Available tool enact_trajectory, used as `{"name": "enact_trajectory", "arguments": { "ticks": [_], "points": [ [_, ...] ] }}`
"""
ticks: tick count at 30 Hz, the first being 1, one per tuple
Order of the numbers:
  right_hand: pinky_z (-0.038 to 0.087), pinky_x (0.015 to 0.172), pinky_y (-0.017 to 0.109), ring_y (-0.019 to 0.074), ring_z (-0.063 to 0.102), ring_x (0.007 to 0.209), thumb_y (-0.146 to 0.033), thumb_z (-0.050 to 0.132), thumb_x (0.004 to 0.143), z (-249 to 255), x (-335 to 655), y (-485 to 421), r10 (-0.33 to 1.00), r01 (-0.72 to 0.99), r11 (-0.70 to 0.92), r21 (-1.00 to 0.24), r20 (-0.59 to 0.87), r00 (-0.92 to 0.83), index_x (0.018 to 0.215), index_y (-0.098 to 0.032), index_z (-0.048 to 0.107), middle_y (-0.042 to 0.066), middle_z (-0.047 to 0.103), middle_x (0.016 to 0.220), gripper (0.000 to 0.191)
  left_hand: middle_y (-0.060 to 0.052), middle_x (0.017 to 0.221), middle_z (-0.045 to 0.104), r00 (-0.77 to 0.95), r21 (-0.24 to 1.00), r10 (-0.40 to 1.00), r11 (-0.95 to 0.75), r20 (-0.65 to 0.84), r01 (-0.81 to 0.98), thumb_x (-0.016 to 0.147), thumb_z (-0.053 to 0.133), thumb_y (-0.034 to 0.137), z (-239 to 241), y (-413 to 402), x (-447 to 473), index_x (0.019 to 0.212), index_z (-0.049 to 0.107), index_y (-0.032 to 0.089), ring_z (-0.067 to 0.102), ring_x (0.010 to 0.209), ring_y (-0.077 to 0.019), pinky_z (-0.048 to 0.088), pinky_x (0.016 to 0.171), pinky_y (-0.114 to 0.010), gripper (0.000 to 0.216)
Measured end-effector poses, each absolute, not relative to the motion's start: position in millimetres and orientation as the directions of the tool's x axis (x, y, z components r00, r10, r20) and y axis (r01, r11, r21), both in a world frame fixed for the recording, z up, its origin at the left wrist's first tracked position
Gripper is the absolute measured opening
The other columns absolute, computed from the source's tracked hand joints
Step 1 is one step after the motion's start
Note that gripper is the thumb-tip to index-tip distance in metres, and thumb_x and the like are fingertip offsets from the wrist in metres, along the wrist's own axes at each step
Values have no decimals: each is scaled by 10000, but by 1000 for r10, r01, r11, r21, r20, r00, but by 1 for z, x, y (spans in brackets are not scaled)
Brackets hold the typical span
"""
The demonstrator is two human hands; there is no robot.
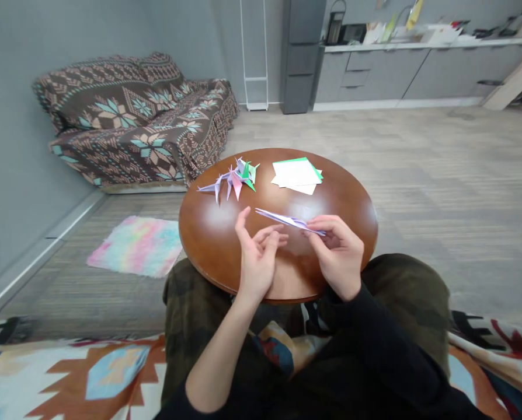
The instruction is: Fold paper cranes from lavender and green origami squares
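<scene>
Between the thumb and fingers of my right hand (340,252) is a narrow piece of folded purple paper (282,219), pinched at its right end. Its thin pointed end reaches left over the round brown table (217,245). My left hand (260,248) is just left of and below the paper, apart from it, with fingers spread and nothing in it. Several folded paper cranes (236,178) in purple, pink and green sit close together at the table's far left. A loose stack of paper sheets (296,174), white with green edges showing, lies at the far right.
A sofa (125,116) with a patterned cover stands beyond the table to the left. A pastel fluffy mat (136,246) lies on the floor. Grey kitchen cabinets (383,73) and a tall grey fridge (302,58) line the back wall. My knees flank the table's near edge.
</scene>
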State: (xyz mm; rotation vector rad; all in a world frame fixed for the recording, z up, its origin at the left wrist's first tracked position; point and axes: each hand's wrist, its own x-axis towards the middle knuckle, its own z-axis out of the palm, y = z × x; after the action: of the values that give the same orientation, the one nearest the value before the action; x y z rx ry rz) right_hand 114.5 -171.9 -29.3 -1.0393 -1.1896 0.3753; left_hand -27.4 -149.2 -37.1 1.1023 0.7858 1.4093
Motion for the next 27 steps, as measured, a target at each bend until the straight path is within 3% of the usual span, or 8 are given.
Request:
{"name": "enact_trajectory", "arguments": {
  "ticks": [2, 4, 7, 12, 19, 27],
  "points": [
    [592, 809, 404, 246, 700, 925, -189, 728, 861, -28, 118, -173, 691, 342, 536, -771, 634, 346, 841, -239, 738, 75, 724, 919, 55, -49, 969, 758, 133, 928, 960, -193, 245, -319, 896, 729, 329, -34, -153, -28, 1424, 404, 293, 763, 834, -189, 624, 816, -348, 621],
    [593, 811, 415, 247, 708, 908, -175, 711, 872, -28, 121, -174, 703, 357, 557, -749, 655, 278, 849, -249, 742, 71, 737, 921, 83, -57, 962, 761, 147, 921, 940, -258, 309, -291, 897, 721, 295, -30, -155, -29, 1234, 609, 241, 760, 853, -194, 623, 843, -347, 359],
    [590, 843, 424, 242, 714, 909, -161, 691, 889, -26, 123, -177, 722, 349, 585, -732, 666, 186, 862, -257, 743, 67, 746, 945, 112, -55, 952, 768, 113, 913, 923, -336, 368, -233, 885, 726, 258, -28, -153, -32, 946, 741, 191, 748, 851, -186, 616, 863, -325, 91],
    [594, 869, 430, 257, 709, 981, -177, 742, 864, -24, 124, -179, 736, 327, 595, -734, 661, 145, 997, -259, 738, 84, 742, 1019, 157, -37, 843, 769, 75, 927, 931, -344, 358, -152, 860, 750, 244, -28, -150, -35, 875, 772, 189, 733, 780, -184, 612, 813, -315, 61],
    [596, 859, 434, 256, 717, 939, -203, 739, 871, -21, 122, -180, 697, 420, 590, -689, 698, 166, 844, -264, 751, 76, 749, 1010, 68, -37, 828, 758, 44, 916, 922, -374, 384, -147, 882, 728, 262, -26, -156, -28, 877, 762, 187, 729, 751, -174, 609, 786, -300, 82],
    [577, 816, 387, 236, 687, 934, -174, 767, 833, -15, 115, -183, 744, 283, 559, -780, 622, 245, 770, -238, 753, 74, 713, 945, 92, -22, 811, 766, -39, 892, 895, -445, 443, -73, 886, 726, 235, -28, -164, -23, 874, 754, 199, 743, 737, -165, 613, 750, -277, 47]
  ]
}}
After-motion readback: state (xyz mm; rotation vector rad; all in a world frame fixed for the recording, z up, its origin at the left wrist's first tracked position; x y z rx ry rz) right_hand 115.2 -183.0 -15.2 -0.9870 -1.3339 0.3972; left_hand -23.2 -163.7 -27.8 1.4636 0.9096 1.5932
